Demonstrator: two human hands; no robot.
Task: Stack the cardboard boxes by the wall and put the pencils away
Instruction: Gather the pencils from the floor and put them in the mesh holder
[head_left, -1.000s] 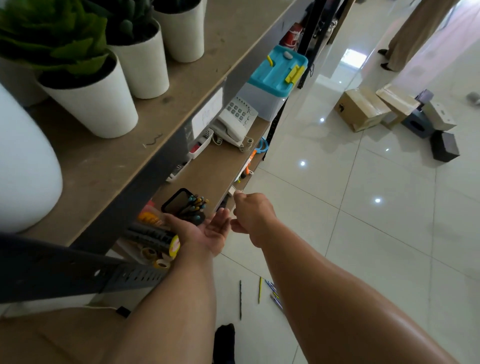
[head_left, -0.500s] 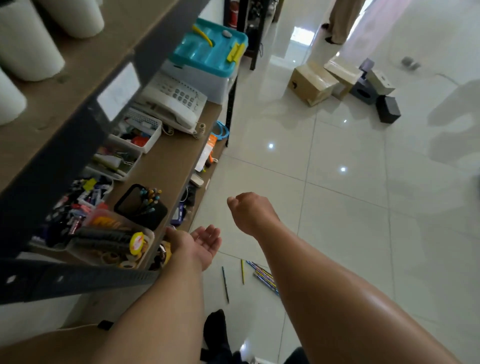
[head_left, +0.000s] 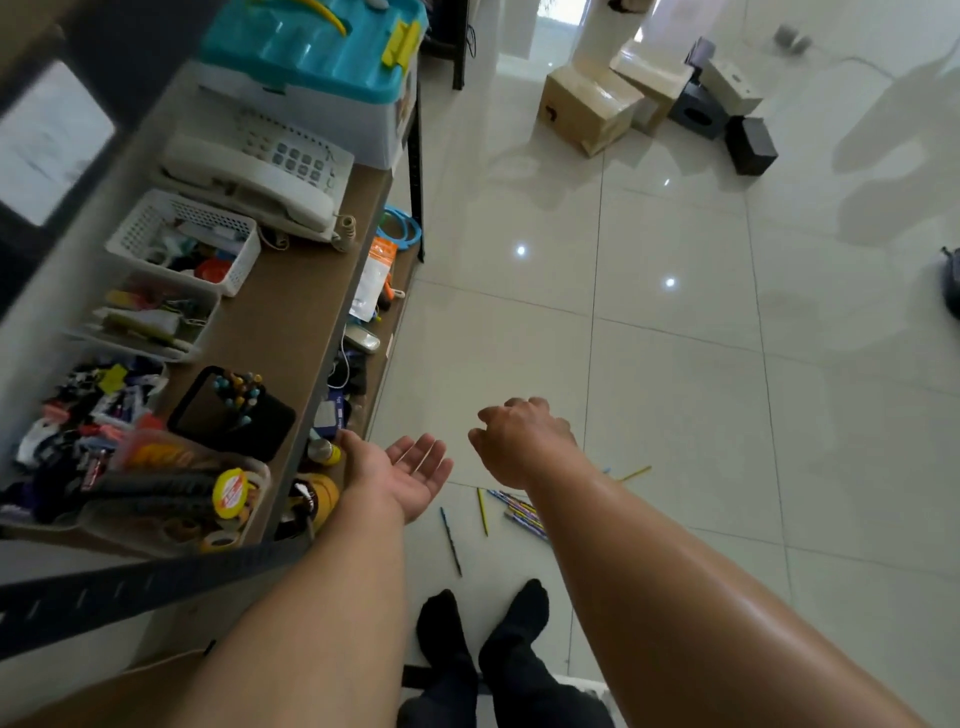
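Several coloured pencils (head_left: 517, 510) lie scattered on the tiled floor just beyond my feet, one blue pencil (head_left: 451, 540) apart to the left. A black pencil holder (head_left: 236, 415) with pencils in it stands on the shelf at left. My left hand (head_left: 408, 470) is palm up with straight fingers, empty, beside the shelf edge. My right hand (head_left: 519, 439) hangs above the pencils, seen from its back, fingers loosely curled, nothing visible in it. Cardboard boxes (head_left: 587, 106) lie jumbled on the floor far ahead, with small dark boxes (head_left: 750, 145) next to them.
The brown shelf (head_left: 296, 317) on my left carries a white telephone (head_left: 265, 176), a teal-lidded tub (head_left: 311, 57), white baskets (head_left: 182, 239) and tape rolls (head_left: 228, 493). My feet in black socks (head_left: 483, 629) stand below. A dark bag (head_left: 951, 283) sits at the right edge.
My view has tipped down from the upper shelf to the floor. Both hands have dropped away from the shelf and moved apart, the left palm staying up.
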